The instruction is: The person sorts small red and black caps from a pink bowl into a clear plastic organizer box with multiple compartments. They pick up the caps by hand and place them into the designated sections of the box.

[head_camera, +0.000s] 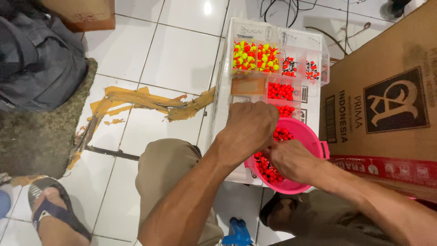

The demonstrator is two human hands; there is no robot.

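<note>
Nearest to me, my left hand (248, 125) and right hand (291, 159) meet over the pink bowl (314, 141), knuckles up. Fingers curl down into the red beads (266, 168) inside it. I cannot tell whether either hand grips a bead; the fingertips are hidden.

The bowl sits directly under both hands, partly overhanging the near edge of the white surface. Risk: downward pressure on the near rim could tip it and spill beads onto the floor (177, 54).

Just beyond the hands lies the clear compartment box (277, 59), holding red beads and yellow-orange ones. Risk: a knock from a hand could mix compartments.

Right of the hands stands a cardboard carton (387, 91).
</note>
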